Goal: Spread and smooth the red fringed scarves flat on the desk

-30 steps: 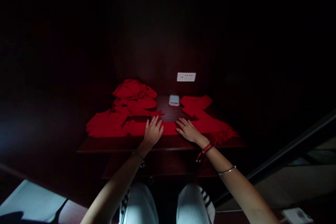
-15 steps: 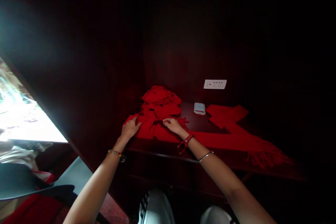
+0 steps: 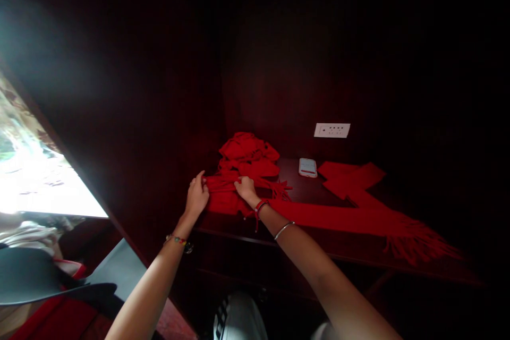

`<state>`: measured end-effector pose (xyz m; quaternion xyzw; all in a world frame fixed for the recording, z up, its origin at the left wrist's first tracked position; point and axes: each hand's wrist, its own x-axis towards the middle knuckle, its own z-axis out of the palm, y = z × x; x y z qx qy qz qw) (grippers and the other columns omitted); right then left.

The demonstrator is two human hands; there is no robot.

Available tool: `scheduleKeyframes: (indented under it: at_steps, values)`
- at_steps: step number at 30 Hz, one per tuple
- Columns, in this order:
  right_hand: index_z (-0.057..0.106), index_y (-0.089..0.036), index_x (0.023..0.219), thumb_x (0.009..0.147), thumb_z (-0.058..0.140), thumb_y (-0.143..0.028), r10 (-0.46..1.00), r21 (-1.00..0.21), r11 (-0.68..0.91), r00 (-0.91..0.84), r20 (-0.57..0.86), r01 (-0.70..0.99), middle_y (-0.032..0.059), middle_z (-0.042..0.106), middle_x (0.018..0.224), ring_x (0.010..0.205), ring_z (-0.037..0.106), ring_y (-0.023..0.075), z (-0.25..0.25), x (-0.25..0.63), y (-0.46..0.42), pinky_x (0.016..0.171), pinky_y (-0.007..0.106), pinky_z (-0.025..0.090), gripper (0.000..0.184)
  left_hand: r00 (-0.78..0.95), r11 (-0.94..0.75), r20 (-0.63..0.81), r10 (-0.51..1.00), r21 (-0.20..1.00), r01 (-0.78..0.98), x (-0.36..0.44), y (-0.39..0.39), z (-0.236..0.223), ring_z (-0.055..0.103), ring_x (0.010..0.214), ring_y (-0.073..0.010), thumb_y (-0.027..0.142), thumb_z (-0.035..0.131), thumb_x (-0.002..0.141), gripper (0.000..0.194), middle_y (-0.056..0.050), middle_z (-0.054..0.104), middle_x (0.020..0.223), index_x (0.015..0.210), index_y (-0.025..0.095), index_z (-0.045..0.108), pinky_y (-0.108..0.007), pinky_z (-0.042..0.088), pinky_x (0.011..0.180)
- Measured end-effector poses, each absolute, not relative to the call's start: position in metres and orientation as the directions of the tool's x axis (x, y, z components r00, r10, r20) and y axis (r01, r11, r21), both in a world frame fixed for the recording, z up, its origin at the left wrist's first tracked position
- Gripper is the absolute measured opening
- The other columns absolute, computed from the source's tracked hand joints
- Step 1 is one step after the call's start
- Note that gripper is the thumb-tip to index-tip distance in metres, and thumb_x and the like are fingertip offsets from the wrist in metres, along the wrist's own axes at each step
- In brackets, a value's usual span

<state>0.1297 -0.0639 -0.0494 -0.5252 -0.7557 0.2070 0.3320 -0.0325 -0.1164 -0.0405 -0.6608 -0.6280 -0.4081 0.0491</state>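
Note:
A long red fringed scarf point(image 3: 342, 218) lies stretched across a dark wooden desk point(image 3: 350, 255). My left hand point(image 3: 197, 196) grips the scarf's left end at the desk's left edge, fingers closed on the cloth. My right hand point(image 3: 245, 189) pinches the same scarf a little to the right, lifting a fold of it. A heap of crumpled red scarves point(image 3: 247, 153) sits just behind both hands. Both wrists wear bracelets.
A white phone point(image 3: 307, 167) lies at the back of the desk, below a white wall socket plate point(image 3: 332, 130). A folded red scarf point(image 3: 350, 176) lies at the back right. A grey chair point(image 3: 35, 276) and a bright window are at the left. My knees are under the desk.
The view swung left. Both hands moved from lying flat on the scarf's middle to its left end, and now grip and lift the cloth there.

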Motion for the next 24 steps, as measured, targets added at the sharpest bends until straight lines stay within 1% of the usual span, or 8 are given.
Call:
scheduleKeyframes:
  at_steps: [4,6,8,10,14,17,20,24]
  values:
    - [0.049,-0.014,0.095,0.081,0.023,-0.021,0.939,-0.85,0.324,-0.034,0.341,0.417,0.0041,0.06,0.08,0.069,0.06,0.0107,-0.051,0.161,-0.067,0.06,0.024,0.051,0.031,-0.135,-0.164,0.611,0.78,0.408,0.898,-0.031,-0.117,-0.036,0.046,0.107,-0.0222,0.029,0.03,0.084,0.046,-0.016,0.049,0.115,0.124,0.007,0.034,-0.035,0.036,0.091]
    - [0.047,-0.016,0.09,0.079,0.026,-0.022,0.946,-0.95,0.297,0.102,0.306,0.098,0.0015,0.06,0.077,0.065,0.059,0.0093,-0.047,0.189,-0.074,0.058,0.023,0.051,0.024,-0.069,-0.186,0.555,0.829,0.389,0.902,-0.026,-0.114,-0.039,0.044,0.11,-0.0212,0.036,0.025,0.086,0.05,-0.015,0.047,0.12,0.126,0.008,0.032,-0.034,0.034,0.092]
    - [0.046,-0.019,0.082,0.075,0.036,-0.023,0.958,-0.915,0.257,0.206,0.199,-0.311,-0.0014,0.06,0.071,0.06,0.058,0.0094,-0.042,0.228,-0.084,0.058,0.025,0.051,0.013,0.035,-0.224,0.48,0.877,0.343,0.912,-0.021,-0.111,-0.044,0.042,0.113,-0.0201,0.041,0.021,0.086,0.052,-0.013,0.044,0.124,0.127,0.01,0.03,-0.033,0.032,0.094]
    - [0.046,-0.02,0.078,0.073,0.039,-0.021,0.955,-0.851,0.241,0.269,0.124,-0.466,-0.0021,0.061,0.07,0.06,0.058,0.0097,-0.037,0.276,-0.097,0.058,0.024,0.051,0.008,0.118,-0.238,0.392,0.913,0.272,0.932,-0.015,-0.108,-0.05,0.039,0.115,-0.0212,0.044,0.019,0.086,0.054,-0.012,0.043,0.126,0.128,0.012,0.031,-0.036,0.03,0.095]
    - [0.044,-0.021,0.069,0.074,0.04,-0.017,0.891,-0.827,0.263,0.454,0.011,-0.496,-0.0056,0.057,0.056,0.047,0.054,0.008,-0.038,0.382,-0.135,0.053,0.023,0.05,0.007,0.188,-0.234,0.308,0.932,0.119,0.965,-0.013,-0.101,-0.064,0.034,0.119,-0.0235,0.045,0.019,0.085,0.054,-0.01,0.04,0.129,0.128,0.016,0.032,-0.041,0.026,0.096]
    - [0.045,-0.02,0.069,0.074,0.042,-0.013,0.848,-0.838,0.243,0.526,-0.061,-0.489,-0.004,0.059,0.058,0.051,0.058,0.0095,-0.046,0.443,-0.165,0.056,0.026,0.051,0.01,0.23,-0.249,0.291,0.928,0.027,0.968,-0.012,-0.093,-0.071,0.033,0.12,-0.0238,0.042,0.02,0.085,0.053,-0.013,0.037,0.13,0.126,0.012,0.036,-0.041,0.026,0.096]
    - [0.047,-0.017,0.068,0.075,0.041,-0.008,0.832,-0.865,0.15,0.534,-0.152,-0.479,0.0001,0.061,0.06,0.055,0.06,0.0113,-0.057,0.474,-0.185,0.056,0.028,0.052,0.013,0.209,-0.211,0.276,0.938,-0.024,0.977,-0.005,-0.087,-0.072,0.03,0.121,-0.0276,0.044,0.022,0.084,0.054,-0.015,0.034,0.132,0.126,0.014,0.038,-0.048,0.024,0.095]
    - [0.049,-0.016,0.069,0.075,0.041,-0.006,0.823,-0.901,0.152,0.556,-0.113,-0.407,0.0004,0.061,0.06,0.057,0.06,0.0113,-0.065,0.488,-0.19,0.059,0.028,0.051,0.014,0.309,-0.304,0.269,0.912,-0.061,0.951,0.016,-0.089,-0.065,0.021,0.124,-0.0314,0.053,0.03,0.079,0.058,-0.011,0.03,0.135,0.128,0.023,0.034,-0.055,0.017,0.095]
